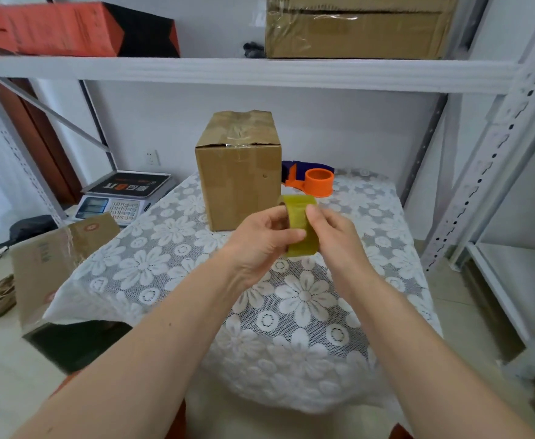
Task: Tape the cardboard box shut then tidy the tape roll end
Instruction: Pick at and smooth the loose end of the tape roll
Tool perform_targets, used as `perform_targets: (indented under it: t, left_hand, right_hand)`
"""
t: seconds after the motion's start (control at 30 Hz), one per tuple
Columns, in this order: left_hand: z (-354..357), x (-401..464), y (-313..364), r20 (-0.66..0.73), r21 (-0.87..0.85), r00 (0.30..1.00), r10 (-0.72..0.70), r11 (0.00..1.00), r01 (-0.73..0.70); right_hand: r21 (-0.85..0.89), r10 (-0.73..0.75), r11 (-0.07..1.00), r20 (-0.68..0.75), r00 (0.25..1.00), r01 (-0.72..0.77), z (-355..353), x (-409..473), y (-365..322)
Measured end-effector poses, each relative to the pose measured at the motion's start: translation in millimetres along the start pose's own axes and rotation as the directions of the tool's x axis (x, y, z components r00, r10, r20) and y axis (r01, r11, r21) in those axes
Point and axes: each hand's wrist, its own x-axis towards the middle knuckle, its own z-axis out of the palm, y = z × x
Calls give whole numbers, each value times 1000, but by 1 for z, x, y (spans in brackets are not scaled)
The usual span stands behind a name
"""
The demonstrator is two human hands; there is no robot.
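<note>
A small brown cardboard box (239, 179) stands upright at the far middle of the table, its top flaps closed with clear tape along the seam. In front of it, above the table, I hold a yellowish tape roll (301, 228) on edge between both hands. My left hand (264, 237) grips the roll from the left, fingers wrapped around it. My right hand (331, 231) holds its right side, with the thumb pressed on the outer band of tape. The roll's lower half is partly hidden by my fingers.
An orange and blue tape dispenser (312, 180) lies right of the box on the flower-lace tablecloth (291, 296). A weighing scale (123, 198) and an open carton (54, 264) sit at the left. White metal shelving (244, 71) carries boxes overhead and stands at the right.
</note>
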Motion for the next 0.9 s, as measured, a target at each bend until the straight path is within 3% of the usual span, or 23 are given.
perform_targets:
  t: [0.13, 0.23, 0.6, 0.9]
  left_hand:
    - [6, -3, -6, -218, 354, 962, 166, 932, -81]
    - [7, 0, -8, -299, 475, 925, 234, 877, -68]
    - [-15, 26, -24, -306, 391, 911, 276, 909, -144]
    - [-19, 32, -26, -256, 438, 926, 277, 887, -145]
  right_hand:
    - [60, -39, 998, 50, 998, 35, -12, 3, -1]
    - [74, -53, 996, 56, 997, 49, -17, 9, -1]
    - [211, -13, 977, 0, 1000, 13, -6, 42, 18]
    - [86, -53, 995, 4, 999, 53, 3, 47, 17]
